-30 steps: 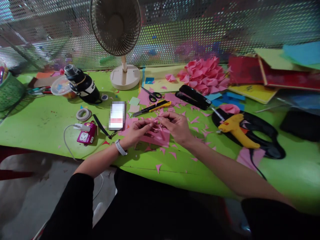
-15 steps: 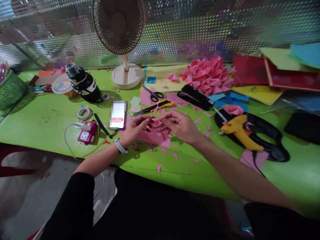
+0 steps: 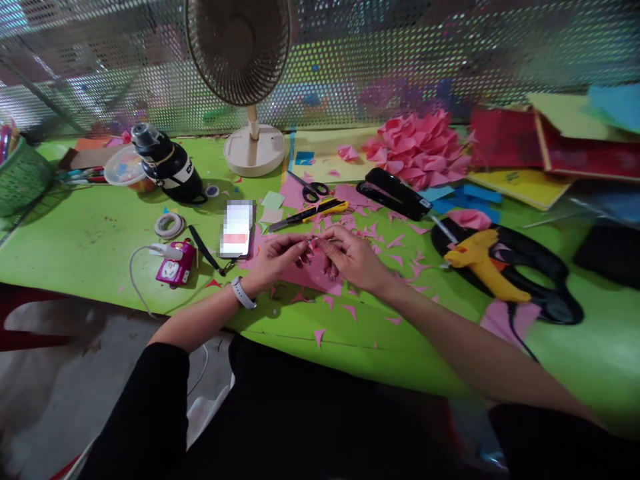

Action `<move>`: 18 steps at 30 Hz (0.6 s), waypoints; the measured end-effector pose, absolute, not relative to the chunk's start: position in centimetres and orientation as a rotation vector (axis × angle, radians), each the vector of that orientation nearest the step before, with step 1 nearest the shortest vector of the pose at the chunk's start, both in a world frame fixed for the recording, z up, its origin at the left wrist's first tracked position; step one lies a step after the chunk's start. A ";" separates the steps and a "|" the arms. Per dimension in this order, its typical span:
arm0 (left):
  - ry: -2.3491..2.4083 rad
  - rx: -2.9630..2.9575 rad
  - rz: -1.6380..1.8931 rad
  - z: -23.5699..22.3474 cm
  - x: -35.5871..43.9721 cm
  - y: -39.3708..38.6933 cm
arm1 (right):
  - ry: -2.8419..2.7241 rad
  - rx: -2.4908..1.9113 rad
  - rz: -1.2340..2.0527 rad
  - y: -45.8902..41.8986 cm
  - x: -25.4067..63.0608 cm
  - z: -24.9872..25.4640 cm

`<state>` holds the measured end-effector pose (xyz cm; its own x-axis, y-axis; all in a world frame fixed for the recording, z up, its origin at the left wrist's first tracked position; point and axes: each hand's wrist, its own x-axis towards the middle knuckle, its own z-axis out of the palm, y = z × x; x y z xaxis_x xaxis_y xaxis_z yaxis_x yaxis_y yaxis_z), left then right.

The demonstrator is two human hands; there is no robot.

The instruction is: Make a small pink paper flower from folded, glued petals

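A small piece of pink paper [image 3: 313, 245] is pinched between my two hands, mostly covered by the fingers. My left hand [image 3: 279, 259] closes on its left side with thumb and forefinger. From the right, my right hand [image 3: 350, 257] grips it the same way. Beneath them a flat pink sheet [image 3: 323, 280] lies on the green table [image 3: 285, 327], with pink paper scraps [image 3: 350, 311] scattered around. Just beyond the hands lie a yellow-and-black utility knife [image 3: 310, 215] and black-handled scissors [image 3: 314, 192].
A phone [image 3: 237, 228] and purple power adapter [image 3: 175, 263] lie to the left, near a tape roll [image 3: 169, 225] and black bottle [image 3: 173, 170]. Behind stand a fan [image 3: 254, 150] and a heap of pink paper petals [image 3: 420, 147]. Rightward are a black stapler [image 3: 395, 193] and yellow glue gun [image 3: 483, 263].
Both hands stay over the pink sheet while the fingers shift around the small pink paper and draw closer together. The whole view has moved slightly.
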<state>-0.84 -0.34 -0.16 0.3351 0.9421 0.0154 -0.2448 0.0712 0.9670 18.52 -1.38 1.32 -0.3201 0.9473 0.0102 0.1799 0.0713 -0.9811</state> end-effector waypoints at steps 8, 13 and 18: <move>0.842 1.195 1.056 0.1 -1.0 -0.4 | -1.606 -1.134 1.434 -1.2 18.8 1.6; 0.810 1.247 1.094 0.5 -1.0 -0.4 | -1.625 -1.109 1.463 -1.4 18.7 1.7; 0.808 1.208 1.098 0.4 -0.8 -0.6 | -1.667 -1.055 1.477 -1.4 18.7 1.7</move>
